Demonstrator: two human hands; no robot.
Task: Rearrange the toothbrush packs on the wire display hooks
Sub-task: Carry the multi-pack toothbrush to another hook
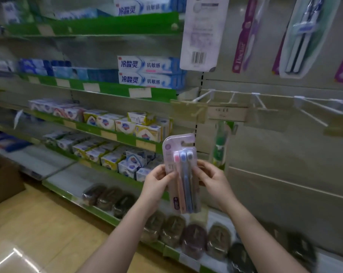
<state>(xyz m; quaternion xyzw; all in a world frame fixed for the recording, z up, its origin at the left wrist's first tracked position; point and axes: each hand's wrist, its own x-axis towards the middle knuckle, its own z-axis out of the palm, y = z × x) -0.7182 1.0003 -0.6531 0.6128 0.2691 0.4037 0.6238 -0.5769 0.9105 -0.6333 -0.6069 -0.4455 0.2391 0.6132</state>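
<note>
A pink-carded toothbrush pack [183,170] with three brushes stands upright in front of the shelves. My left hand [156,181] grips its left edge and my right hand [213,179] grips its right edge. Above and to the right, a row of white wire display hooks [262,102] juts from the back panel, most of them bare. A green toothbrush pack [220,142] hangs just behind the held one. Higher up hang a white pack turned back-out [201,34], a purple pack [245,34] and a twin-brush pack [302,36].
Green-edged shelves on the left carry toothpaste boxes [149,72] and soap boxes [127,125]. Dark wrapped items [186,231] lie on the bottom shelf below my hands. A cardboard box [3,180] sits on the wooden floor at far left.
</note>
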